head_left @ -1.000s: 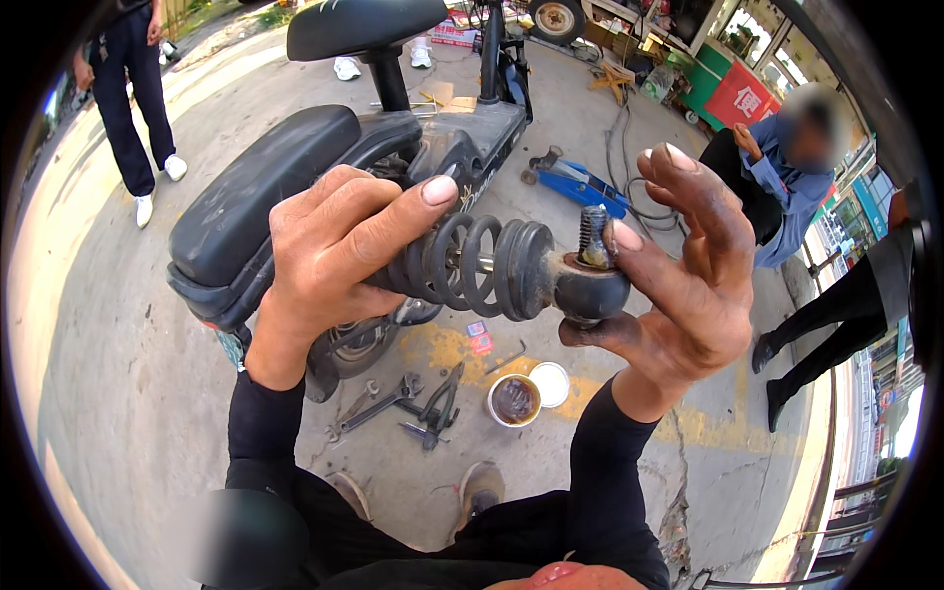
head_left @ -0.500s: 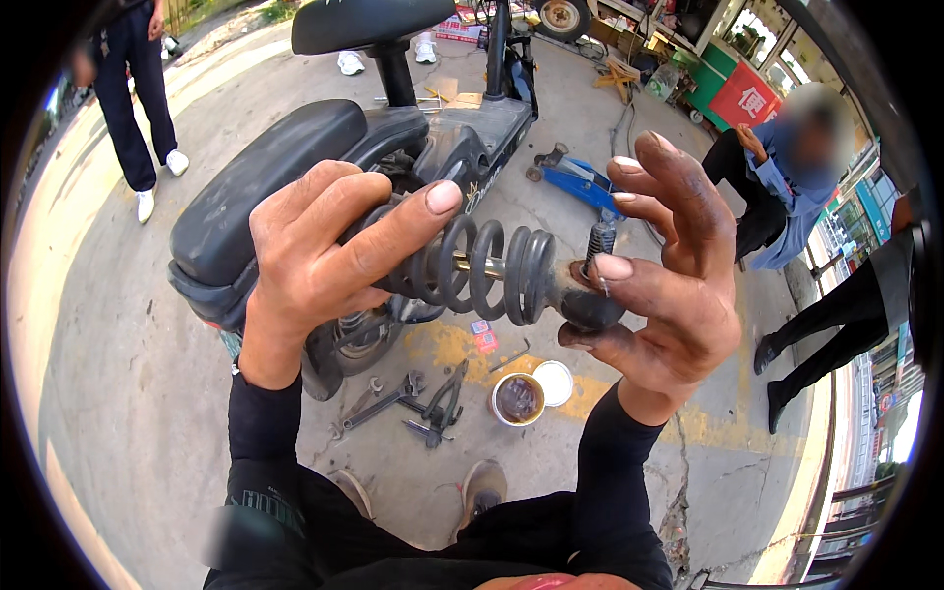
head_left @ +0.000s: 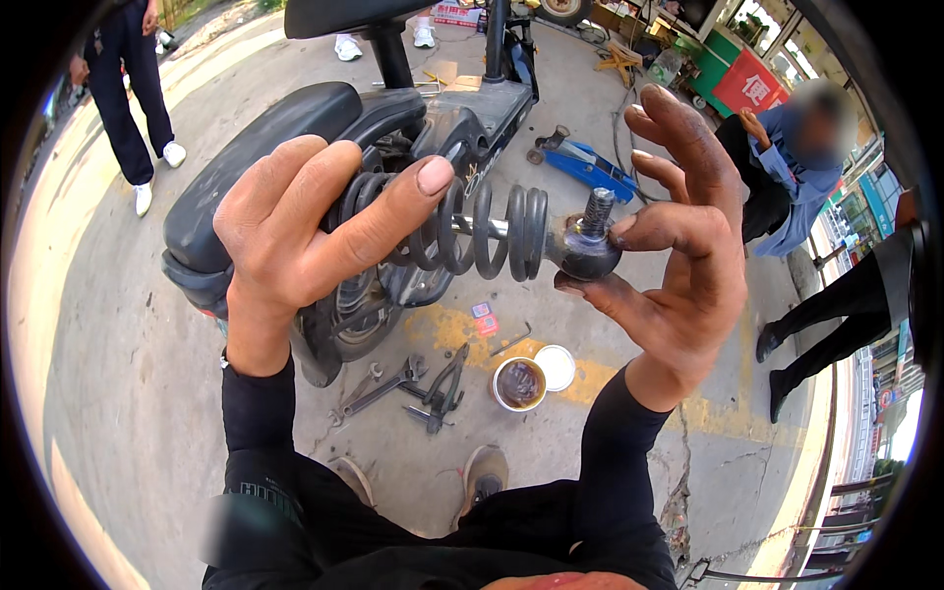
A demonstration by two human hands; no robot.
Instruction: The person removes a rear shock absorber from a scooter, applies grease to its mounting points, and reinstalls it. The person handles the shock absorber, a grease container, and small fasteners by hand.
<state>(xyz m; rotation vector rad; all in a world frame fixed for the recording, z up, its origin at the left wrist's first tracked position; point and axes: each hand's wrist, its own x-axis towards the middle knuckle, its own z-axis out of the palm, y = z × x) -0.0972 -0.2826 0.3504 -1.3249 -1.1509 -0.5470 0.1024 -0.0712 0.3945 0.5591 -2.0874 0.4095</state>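
The black metal coil-spring shock absorber (head_left: pixel 482 234) has risen slightly toward 12 o'clock in the past half second and lies roughly level between both hands. The left hand (head_left: pixel 285 231) curls partway round its 9 o'clock end, index finger stretched along the coils. At 3 o'clock, the right hand (head_left: pixel 693 261) makes a half-open pinch, thumb and index on the rounded black end joint (head_left: pixel 588 260), other fingers raised. The index has cleared the grey threaded metal stud (head_left: pixel 598 208), apparently leaving its base easier to inspect.
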